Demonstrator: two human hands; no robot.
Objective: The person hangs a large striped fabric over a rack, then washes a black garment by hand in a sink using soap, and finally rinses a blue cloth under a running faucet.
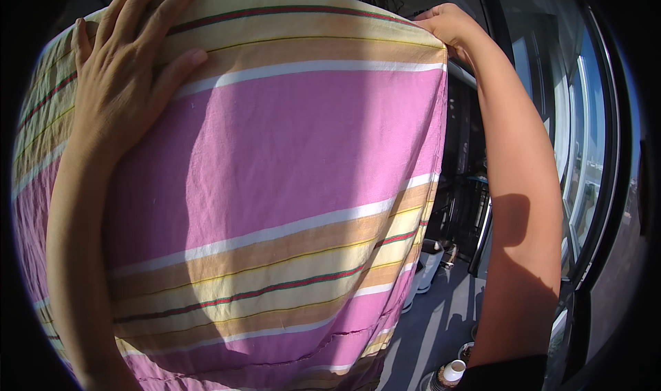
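A large striped cloth (296, 136) in pink, orange, cream and white, with thin red-green lines, hangs spread out before me and fills most of the view. My left hand (124, 81) lies flat against its upper left part, fingers stretched and apart. At the upper right corner of the cloth, my right hand (446, 29) is closed on the edge; its fingertips are partly hidden. Light and shadow fall in bands across the fabric. A ragged seam or hem runs along its lower part, and folds gather down the right side.
Glass panes in dark frames (595, 184) stand close on the right. Below, on the grey floor (413, 343), are a white cup-like container (454, 370) and some white objects (428, 267) I cannot identify. Dark shelving or furniture lies in shade behind the cloth.
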